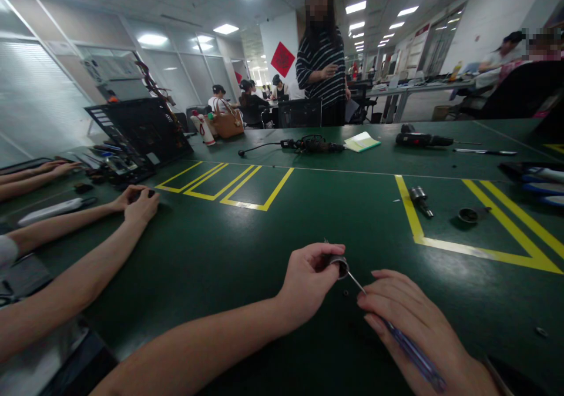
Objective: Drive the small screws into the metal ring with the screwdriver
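Observation:
My left hand (308,281) is closed around a small dark metal cup-shaped part (340,267), its round opening turned towards my other hand. In my right hand (414,319) is a screwdriver (412,352) with a translucent purple handle. Its thin shaft reaches into the opening of the metal part; where the tip ends is hidden. A tiny dark ring (346,293) lies on the green table (211,267) just below the part. Farther right, inside a yellow tape outline (480,249), rest a silver cylindrical metal piece (420,201) and another dark cup-shaped part (473,214).
Across the table are a corded dark tool (311,144), a notepad (362,141), a black power screwdriver (423,138) and a pen (484,151). Blue-handled tools (544,184) lie at right. Co-workers' hands (141,202) are at left. A person in a striped top (321,67) stands opposite.

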A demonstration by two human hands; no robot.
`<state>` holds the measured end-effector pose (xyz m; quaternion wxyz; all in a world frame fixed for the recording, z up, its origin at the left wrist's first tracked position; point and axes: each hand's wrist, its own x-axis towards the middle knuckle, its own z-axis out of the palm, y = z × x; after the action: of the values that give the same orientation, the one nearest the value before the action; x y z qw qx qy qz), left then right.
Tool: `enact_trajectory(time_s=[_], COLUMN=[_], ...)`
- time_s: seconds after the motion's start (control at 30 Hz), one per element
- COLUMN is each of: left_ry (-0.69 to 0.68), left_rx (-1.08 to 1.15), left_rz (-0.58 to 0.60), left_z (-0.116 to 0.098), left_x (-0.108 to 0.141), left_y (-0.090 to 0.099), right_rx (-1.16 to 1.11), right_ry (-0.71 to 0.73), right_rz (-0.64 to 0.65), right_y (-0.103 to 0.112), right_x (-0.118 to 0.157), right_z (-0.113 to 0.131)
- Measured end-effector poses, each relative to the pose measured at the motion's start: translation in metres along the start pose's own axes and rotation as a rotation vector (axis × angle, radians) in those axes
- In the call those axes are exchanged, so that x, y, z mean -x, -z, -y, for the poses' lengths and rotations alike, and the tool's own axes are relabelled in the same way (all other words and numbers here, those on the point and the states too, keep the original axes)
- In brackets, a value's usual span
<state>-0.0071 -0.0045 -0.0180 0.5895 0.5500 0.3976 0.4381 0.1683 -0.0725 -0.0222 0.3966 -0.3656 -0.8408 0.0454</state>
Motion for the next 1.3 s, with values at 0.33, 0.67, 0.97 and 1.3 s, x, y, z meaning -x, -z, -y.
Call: enact_trajectory(time_s=[0.33,0.67,0.97,1.3], left_ry=[-0.038,0.002,0.029,0.058], left_rx=[-0.125,-0.122,-0.116,-0.042], left_rz=[-0.077,-0.044,-0.044,-0.064], left_z=[0.000,-0.003,-0.006,-0.003], left_x=[-0.005,-0.004,-0.002,-0.004], left_y=[0.007,0.006,0.005,0.002], right_rx=[-0.685,-0.596,-0.452,-0.376], right_ry=[-0.867,-0.880,-0.740,-0.678], right_rz=[-0.121,-0.012,0.034,-0.030], right_y=[-0.009,-0.008,-0.005,-0.009], right_x=[-0.004,-0.015,-0.020,-0.017], right_z=[-0.016,-0.011,-0.007,-0.006])
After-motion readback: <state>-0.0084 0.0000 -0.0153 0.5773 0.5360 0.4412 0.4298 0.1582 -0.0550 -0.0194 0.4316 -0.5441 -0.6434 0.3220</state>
